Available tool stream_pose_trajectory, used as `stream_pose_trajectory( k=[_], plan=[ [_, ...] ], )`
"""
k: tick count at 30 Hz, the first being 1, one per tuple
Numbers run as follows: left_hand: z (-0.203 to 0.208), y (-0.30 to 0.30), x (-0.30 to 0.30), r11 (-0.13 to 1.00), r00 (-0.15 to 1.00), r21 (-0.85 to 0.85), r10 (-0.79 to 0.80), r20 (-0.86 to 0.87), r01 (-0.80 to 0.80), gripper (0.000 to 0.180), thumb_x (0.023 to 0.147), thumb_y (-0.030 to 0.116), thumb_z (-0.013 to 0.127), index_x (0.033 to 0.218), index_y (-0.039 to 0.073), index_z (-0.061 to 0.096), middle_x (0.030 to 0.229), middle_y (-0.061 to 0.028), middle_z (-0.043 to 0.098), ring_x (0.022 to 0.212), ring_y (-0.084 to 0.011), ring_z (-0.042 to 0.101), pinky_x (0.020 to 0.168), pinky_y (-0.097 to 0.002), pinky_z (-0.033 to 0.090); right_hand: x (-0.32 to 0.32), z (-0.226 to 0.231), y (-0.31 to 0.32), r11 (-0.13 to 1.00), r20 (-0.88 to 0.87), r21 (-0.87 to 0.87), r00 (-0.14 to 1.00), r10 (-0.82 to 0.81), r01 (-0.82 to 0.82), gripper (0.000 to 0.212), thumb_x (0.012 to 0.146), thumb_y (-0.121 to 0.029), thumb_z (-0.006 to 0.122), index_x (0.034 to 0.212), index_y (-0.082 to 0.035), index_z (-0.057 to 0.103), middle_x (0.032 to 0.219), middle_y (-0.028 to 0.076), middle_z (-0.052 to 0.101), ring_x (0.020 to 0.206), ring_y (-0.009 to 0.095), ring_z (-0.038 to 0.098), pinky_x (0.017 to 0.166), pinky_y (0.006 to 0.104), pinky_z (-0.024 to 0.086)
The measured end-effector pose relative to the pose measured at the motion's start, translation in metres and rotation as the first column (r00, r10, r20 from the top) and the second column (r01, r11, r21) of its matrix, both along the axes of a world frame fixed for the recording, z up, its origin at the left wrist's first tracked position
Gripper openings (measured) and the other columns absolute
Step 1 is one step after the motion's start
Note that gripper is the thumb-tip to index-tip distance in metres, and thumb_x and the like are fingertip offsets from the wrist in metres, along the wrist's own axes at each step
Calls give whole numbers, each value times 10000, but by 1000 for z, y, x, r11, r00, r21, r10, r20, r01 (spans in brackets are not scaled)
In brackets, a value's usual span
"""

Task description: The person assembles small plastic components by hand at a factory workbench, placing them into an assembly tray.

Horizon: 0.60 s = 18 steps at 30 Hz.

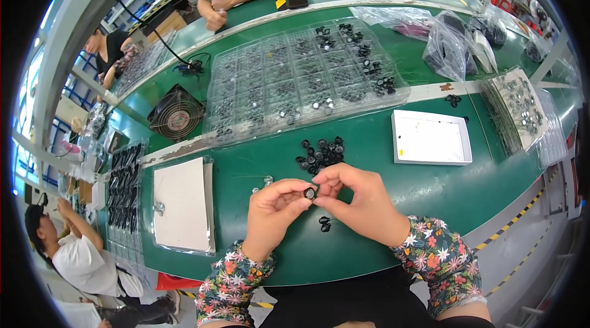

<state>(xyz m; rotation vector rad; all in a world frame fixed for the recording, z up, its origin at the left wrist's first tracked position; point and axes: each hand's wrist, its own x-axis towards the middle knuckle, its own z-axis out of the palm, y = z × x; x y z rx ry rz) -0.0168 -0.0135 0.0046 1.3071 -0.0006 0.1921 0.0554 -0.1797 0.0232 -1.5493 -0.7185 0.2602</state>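
Observation:
Between the thumb and forefinger of my left hand (268,212) is a small round black part (310,193) with a pale centre. My right hand (364,204) meets it from the right, thumb and forefinger pinched together at the part's edge. Whatever those fingertips grip is too small to make out. Just beyond my hands lies a loose pile of similar black parts (321,154). A few more black pieces (324,224) lie on the green table (359,254) below my fingers. Small clear pieces (268,180) sit beside my left hand.
Clear compartment trays (276,82) with small parts stretch across the back. A white box (430,143) stands right, near a stack of sheets (516,110). At left are a bagged board (179,205), a fan (177,116) and a tray of black parts (125,186). Other people are around the table.

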Motion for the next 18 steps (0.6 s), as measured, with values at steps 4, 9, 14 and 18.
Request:
stream_pose_trajectory(
  k=[4, 9, 14, 18],
  plan=[
    [0, 2, -1, 998, 996, -43, -58, -64, 55, 207, 852, -16, 615, 1058, -36, 609, 987, -121, 649, 846, -173, 642, 731, -279, 526, 1, -2, -1, 999, 203, -14, 978, -46, 50, 149, 769, -7, 688, 903, -28, 627, 736, 73, 612, 661, 183, 619, 563, 288, 490],
    [-2, 5, 0, 992, 990, -72, -106, -91, 100, 211, 876, 32, 608, 1076, -34, 607, 987, -123, 654, 824, -176, 641, 730, -295, 521, 2, -2, -2, 995, 325, 12, 941, -99, 100, 106, 756, -24, 700, 840, -37, 637, 719, 81, 601, 620, 239, 591, 534, 316, 471],
    [-5, 7, 2, 965, 979, -204, -188, -85, 168, 224, 900, 28, 590, 1116, -32, 602, 963, -97, 657, 821, -158, 638, 738, -283, 529, 4, -1, -5, 993, 379, -18, 920, -99, 114, 118, 745, -27, 703, 840, -53, 639, 708, 71, 587, 627, 234, 586, 552, 331, 466],
    [-4, 8, 1, 945, 966, -258, -235, -111, 200, 212, 910, 66, 594, 1098, -31, 605, 963, -108, 661, 810, -160, 636, 737, -290, 528, 5, 1, -6, 986, 623, -51, 777, -92, 157, 160, 724, -37, 703, 870, -69, 647, 730, 43, 564, 667, 224, 580, 610, 345, 465]
  ],
)
